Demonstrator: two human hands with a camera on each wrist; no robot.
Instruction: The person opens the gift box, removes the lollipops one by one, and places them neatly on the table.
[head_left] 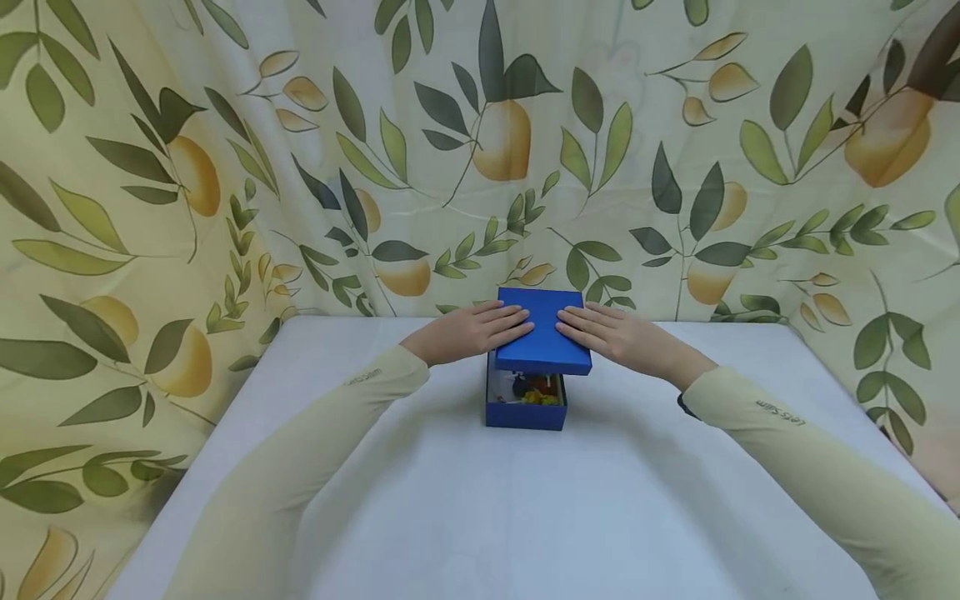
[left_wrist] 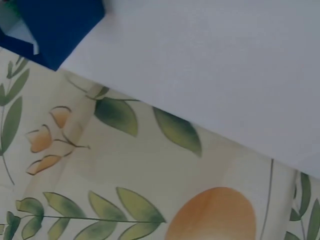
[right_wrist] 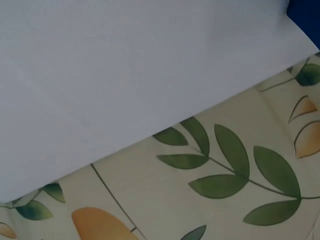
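Note:
A blue box lid (head_left: 543, 331) sits slanted over a blue box (head_left: 525, 416), shifted back and to the right of it. My left hand (head_left: 468, 332) holds the lid at its left side, fingers stretched across the top. From the other side my right hand (head_left: 618, 333) holds it the same way; both thumbs are hidden. Below the lid's front edge the box's inside shows, with a yellow item (head_left: 542, 397) and other small dark and red things. A corner of the blue box (left_wrist: 67, 25) appears at the upper left in the left wrist view.
The box stands on a white table (head_left: 465, 508), close to its far edge. Behind and left of the table hangs a curtain (head_left: 300, 192) printed with leaves and orange fruit. Neither hand appears in the wrist views.

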